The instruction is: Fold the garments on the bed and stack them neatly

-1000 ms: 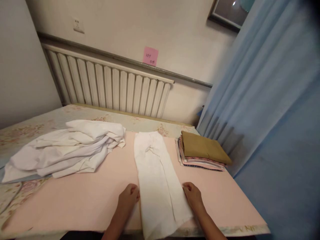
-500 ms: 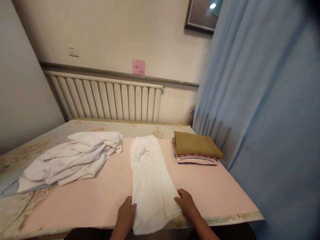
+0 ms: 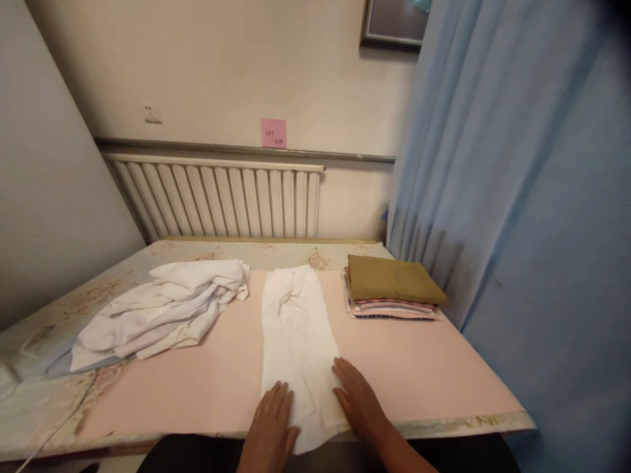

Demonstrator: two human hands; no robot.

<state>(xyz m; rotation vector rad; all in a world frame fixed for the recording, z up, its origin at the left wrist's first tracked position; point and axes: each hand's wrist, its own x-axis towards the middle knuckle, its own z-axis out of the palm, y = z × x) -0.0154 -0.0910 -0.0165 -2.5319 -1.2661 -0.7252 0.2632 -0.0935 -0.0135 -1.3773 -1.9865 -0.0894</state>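
Observation:
A white garment (image 3: 298,335), folded into a long strip, lies on a pink cloth (image 3: 207,387) in front of me. Its near end hangs over the table's front edge, and wrinkles bunch near its far end. My left hand (image 3: 273,420) rests flat on the garment's near left side, fingers stretched out. On the near right edge of the garment lies my right hand (image 3: 359,399), its fingers extended and the thumb apart. Neither hand grips the fabric.
To the left is a rumpled heap of white cloth (image 3: 162,312). On the right sits a folded fabric stack (image 3: 394,282) topped by a mustard-brown piece. A blue curtain (image 3: 473,164) hangs along the right side. A white radiator (image 3: 221,200) stands behind the table.
Both hands have let go of the garment's side edges and now lie flat on it. The near part of the garment has settled lower and narrower. The view has shifted slightly.

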